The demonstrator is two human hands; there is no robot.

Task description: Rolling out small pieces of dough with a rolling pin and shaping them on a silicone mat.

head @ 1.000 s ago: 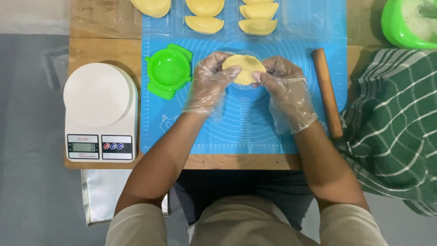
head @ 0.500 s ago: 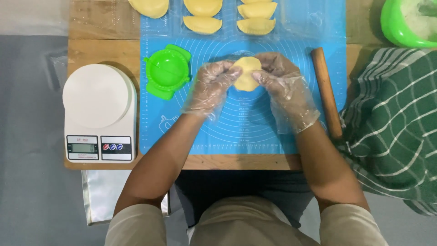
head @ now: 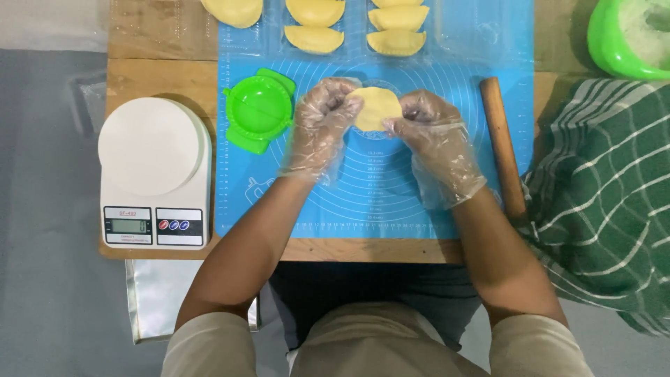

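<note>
At the far left of the wooden desk (head: 160, 77) sits a white kitchen scale (head: 155, 172) with a round platform and a small display at its near edge. Just to its right, on the left border of the blue silicone mat (head: 363, 188), lies a green hinged dumpling press (head: 258, 109), opened flat. The left hand (head: 319, 126), in a clear plastic glove, has its grip closed on the left edge of a pale yellow dough round (head: 375, 108), fingers curled over the rim. The dough round is held between both hands above the middle of the mat, near its far half. The right hand (head: 436, 139), gloved likewise, has its grip pinched on the right edge of the same dough. Beyond the hands, along the far edge of the mat, lie several folded half-moon pastries (head: 317, 38) in rows. Right of the right hand a wooden rolling pin (head: 502, 146) lies lengthwise on the mat's right margin. Beside it hangs a green cloth with white stripes (head: 600, 202), and in the far right corner stands a green bowl (head: 607, 42) holding something white.
</note>
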